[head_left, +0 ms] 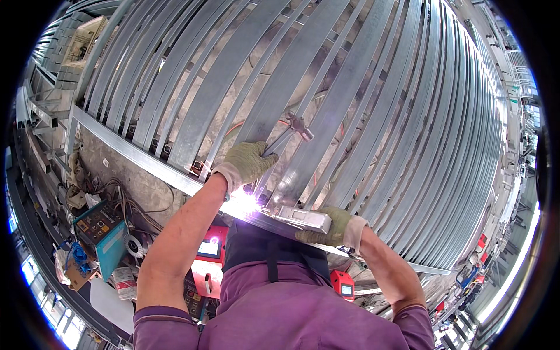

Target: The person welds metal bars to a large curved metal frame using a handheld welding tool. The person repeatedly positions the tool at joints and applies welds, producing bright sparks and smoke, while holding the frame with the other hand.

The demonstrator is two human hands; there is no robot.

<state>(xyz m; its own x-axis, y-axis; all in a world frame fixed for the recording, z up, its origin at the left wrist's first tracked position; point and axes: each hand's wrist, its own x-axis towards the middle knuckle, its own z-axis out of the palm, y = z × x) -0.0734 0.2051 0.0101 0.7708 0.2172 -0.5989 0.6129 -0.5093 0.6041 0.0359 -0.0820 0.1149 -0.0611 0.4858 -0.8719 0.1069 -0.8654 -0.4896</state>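
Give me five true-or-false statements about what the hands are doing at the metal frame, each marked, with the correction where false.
1. Both hands wear gloves. True: the left hand and the right hand are gloved.
2. The left hand holds a welding torch. True: the torch runs up from its fingers.
3. The right hand hangs free in the air. False: it grips a short metal bar lying against the frame rail.
4. A bright glare shows near the left hand. True: the welding glare sits just below it.
5. The slats are wooden. False: the slats are grey metal.
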